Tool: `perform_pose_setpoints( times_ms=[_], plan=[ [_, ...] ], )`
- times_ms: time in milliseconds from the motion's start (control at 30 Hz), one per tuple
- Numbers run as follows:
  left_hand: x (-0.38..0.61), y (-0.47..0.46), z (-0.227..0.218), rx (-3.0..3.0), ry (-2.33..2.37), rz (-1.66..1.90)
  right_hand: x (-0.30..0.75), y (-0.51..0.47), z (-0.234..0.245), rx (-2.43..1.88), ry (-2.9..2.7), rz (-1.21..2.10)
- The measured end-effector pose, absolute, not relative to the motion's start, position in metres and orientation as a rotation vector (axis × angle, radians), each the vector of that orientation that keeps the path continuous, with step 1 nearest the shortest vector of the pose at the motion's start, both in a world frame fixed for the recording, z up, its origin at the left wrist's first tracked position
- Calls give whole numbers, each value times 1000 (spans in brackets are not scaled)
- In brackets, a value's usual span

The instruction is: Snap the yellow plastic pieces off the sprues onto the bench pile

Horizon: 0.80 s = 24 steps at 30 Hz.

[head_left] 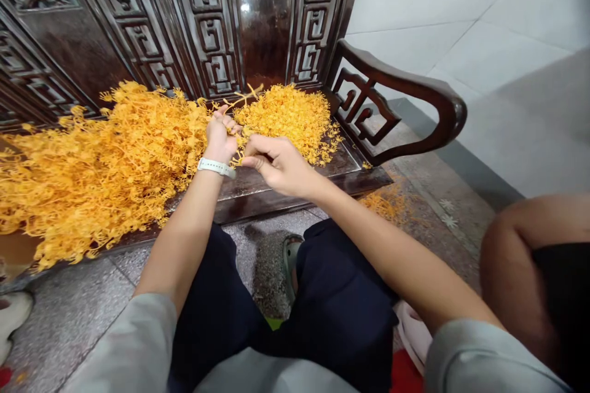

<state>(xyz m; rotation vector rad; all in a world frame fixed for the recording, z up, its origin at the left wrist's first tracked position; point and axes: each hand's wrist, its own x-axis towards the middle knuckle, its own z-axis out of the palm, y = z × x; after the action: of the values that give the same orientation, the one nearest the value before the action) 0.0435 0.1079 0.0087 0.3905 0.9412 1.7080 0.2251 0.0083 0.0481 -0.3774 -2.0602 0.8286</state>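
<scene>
Two heaps of orange-yellow dried branching sprigs lie on the dark wooden bench seat (295,175), a large heap (96,159) at the left and a smaller one (286,120) at the back. My left hand (220,135), with a white watch band (216,167) on its wrist, is curled around a thin sprig (244,97) between the heaps. My right hand (276,164) reaches in from the right, and its thumb and forefinger pinch the same tangle close to my left fingers. The stems inside both grips are mostly hidden.
A carved dark wood bench back (203,18) rises behind the heaps, with a scrolled armrest (405,92) at the right. Loose sprigs (382,206) lie on the speckled stone floor (69,319). Another person's bare arm (516,258) fills the right edge, beside my dark trousers (341,282).
</scene>
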Motion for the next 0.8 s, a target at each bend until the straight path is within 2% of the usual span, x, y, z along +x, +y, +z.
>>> perform_pose_setpoints(
  times_ms=[167,300,467,600,667,800],
  plan=[
    [32,100,12,354,854,1722,235,16,51,-561,-1755,872],
    [36,91,17,433,769,1665,250,64,20,-909,-1586,969],
    [50,85,21,595,762,1578,272,106,-22,-1274,-1559,847],
    [60,78,24,692,752,1495,284,115,-34,-1488,-1447,836],
    [63,75,24,767,772,1471,285,112,-28,-1427,-1446,764],
    [68,72,18,914,816,1418,275,95,-3,-964,-1595,738]
  ],
)
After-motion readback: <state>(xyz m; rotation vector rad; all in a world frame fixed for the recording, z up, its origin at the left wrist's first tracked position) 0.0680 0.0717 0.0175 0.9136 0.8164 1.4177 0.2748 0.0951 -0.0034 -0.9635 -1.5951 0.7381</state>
